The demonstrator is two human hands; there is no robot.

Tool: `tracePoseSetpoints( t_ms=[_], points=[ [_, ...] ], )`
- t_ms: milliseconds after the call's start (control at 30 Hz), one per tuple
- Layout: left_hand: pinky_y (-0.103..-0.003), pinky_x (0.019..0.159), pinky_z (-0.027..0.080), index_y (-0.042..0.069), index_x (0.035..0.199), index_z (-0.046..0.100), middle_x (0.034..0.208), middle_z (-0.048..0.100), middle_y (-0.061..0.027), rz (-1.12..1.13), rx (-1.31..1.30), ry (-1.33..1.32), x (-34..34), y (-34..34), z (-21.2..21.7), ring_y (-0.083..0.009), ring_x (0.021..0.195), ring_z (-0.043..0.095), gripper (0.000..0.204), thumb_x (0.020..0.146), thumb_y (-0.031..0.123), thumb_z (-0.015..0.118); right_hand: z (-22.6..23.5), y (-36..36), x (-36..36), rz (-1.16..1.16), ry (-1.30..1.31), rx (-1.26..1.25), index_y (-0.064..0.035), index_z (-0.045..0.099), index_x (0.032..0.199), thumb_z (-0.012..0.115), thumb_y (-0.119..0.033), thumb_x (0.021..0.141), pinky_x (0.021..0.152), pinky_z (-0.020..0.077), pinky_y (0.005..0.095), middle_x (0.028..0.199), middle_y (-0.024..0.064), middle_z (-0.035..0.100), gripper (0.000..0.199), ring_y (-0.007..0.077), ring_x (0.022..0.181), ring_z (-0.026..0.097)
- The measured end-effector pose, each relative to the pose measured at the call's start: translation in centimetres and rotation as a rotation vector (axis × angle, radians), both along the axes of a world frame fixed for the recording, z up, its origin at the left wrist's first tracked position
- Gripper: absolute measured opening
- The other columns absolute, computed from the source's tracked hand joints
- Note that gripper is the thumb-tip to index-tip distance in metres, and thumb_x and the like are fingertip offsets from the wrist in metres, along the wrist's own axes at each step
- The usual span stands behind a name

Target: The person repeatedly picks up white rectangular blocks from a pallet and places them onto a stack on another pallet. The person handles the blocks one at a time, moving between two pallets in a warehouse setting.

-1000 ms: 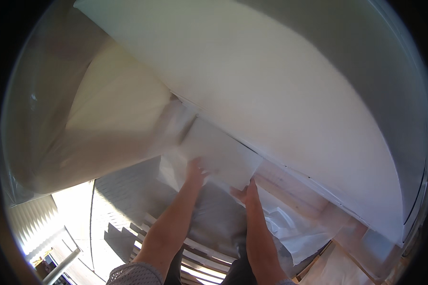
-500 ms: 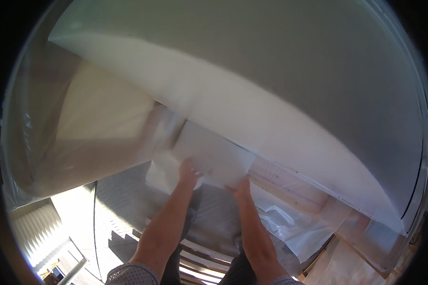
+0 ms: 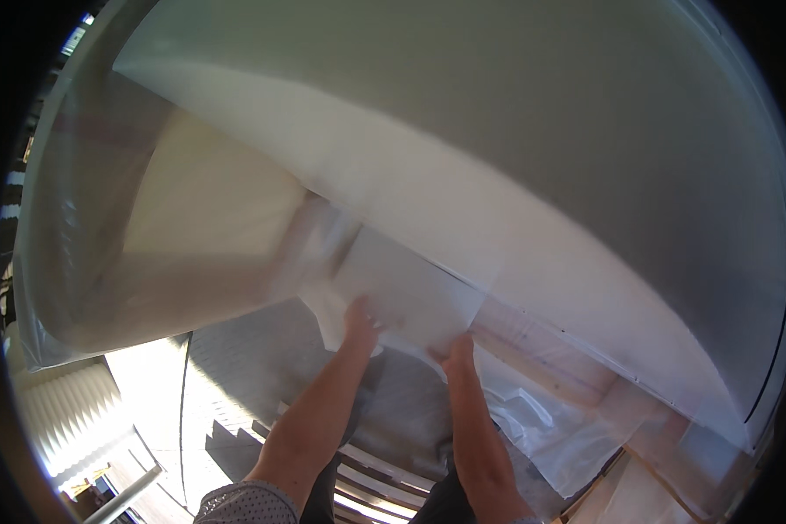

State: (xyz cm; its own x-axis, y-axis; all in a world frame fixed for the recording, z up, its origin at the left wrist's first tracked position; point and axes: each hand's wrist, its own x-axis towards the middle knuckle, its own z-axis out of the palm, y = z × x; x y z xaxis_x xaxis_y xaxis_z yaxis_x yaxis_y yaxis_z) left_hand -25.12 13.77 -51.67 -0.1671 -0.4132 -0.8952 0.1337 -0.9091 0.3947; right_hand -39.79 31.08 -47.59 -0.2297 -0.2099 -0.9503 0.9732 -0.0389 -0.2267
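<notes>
Both forearms reach forward to a pale rectangular panel (image 3: pixel 415 275) set at the foot of a large white curved shell. My left hand (image 3: pixel 361 316) lies against the panel's lower left part, fingers somewhat apart and slightly blurred. At the panel's lower right corner, my right hand (image 3: pixel 458 349) pinches its near edge, with the thumb pointing left and the other fingers partly hidden. Clear plastic sheeting (image 3: pixel 528 424) hangs in folds just right of my right hand. More pale sheeting (image 3: pixel 323 319) shows beside my left hand.
The white curved shell (image 3: pixel 515 236) spans the upper view. A plastic-wrapped bulky form (image 3: pixel 210 201) stands at left. Below are grey paving (image 3: pixel 244 349), a wooden slatted piece (image 3: pixel 384 476) by my legs, and a thin dark cable (image 3: pixel 183 419). Sheet-covered wood (image 3: pixel 624 489) lies lower right.
The whole view has shifted, so the scene sits slightly further right and lower. Both hands stay at the same places on the panel.
</notes>
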Motion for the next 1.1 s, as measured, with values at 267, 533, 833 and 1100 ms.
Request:
tracePoseSetpoints(
  t_ms=[267, 533, 833, 1100],
  points=[
    [-0.056, 0.096, 0.045, 0.012, 0.141, 0.033, 0.141, 0.040, -0.0125, -0.422, -0.182, 0.022, 4.1, 4.1, 2.0, -0.0320, 0.131, 0.040, 0.042, 0.100, 0.021, 0.037, 0.2, 4.7, 3.4, -0.158, -0.163, 0.012, -0.0061, 0.054, 0.121, 0.044, -0.043, 0.097, 0.082, 0.0487, 0.0474, 0.116, 0.0117, 0.058, 0.045, 0.0281, 0.101, 0.058],
    [-0.035, 0.081, 0.049, 0.005, 0.127, 0.052, 0.112, 0.061, -0.0085, -0.863, -0.114, -0.031, 10.3, 16.4, 10.0, -0.0218, 0.097, 0.061, 0.045, 0.093, 0.035, 0.056, 6.5, 17.4, 9.4, 0.236, 0.149, 0.135, -0.0001, 0.064, 0.097, 0.052, -0.036, 0.095, 0.070, 0.0524, 0.0375, 0.087, 0.0112, 0.066, 0.037, 0.0231, 0.078, 0.064],
    [-0.040, 0.083, 0.052, 0.000, 0.129, 0.047, 0.116, 0.060, -0.0159, -1.026, -0.057, -0.202, 10.0, 12.8, 17.0, -0.0283, 0.098, 0.063, 0.053, 0.094, 0.038, 0.053, 0.4, 24.5, 11.4, 0.755, 0.682, 0.337, -0.0034, 0.064, 0.088, 0.060, -0.029, 0.089, 0.065, 0.0520, 0.0391, 0.078, 0.0110, 0.065, 0.026, 0.0256, 0.068, 0.065],
    [-0.042, 0.086, 0.052, -0.005, 0.133, 0.042, 0.124, 0.055, -0.0233, -0.664, 0.025, -0.120, 5.8, 12.2, 8.6, -0.0325, 0.106, 0.061, 0.061, 0.095, 0.043, 0.050, 0.2, 15.7, 7.9, 1.231, 1.139, 0.464, -0.0063, 0.061, 0.094, 0.063, -0.024, 0.081, 0.073, 0.0494, 0.0490, 0.085, 0.0157, 0.064, 0.022, 0.0358, 0.084, 0.062]
  ],
)
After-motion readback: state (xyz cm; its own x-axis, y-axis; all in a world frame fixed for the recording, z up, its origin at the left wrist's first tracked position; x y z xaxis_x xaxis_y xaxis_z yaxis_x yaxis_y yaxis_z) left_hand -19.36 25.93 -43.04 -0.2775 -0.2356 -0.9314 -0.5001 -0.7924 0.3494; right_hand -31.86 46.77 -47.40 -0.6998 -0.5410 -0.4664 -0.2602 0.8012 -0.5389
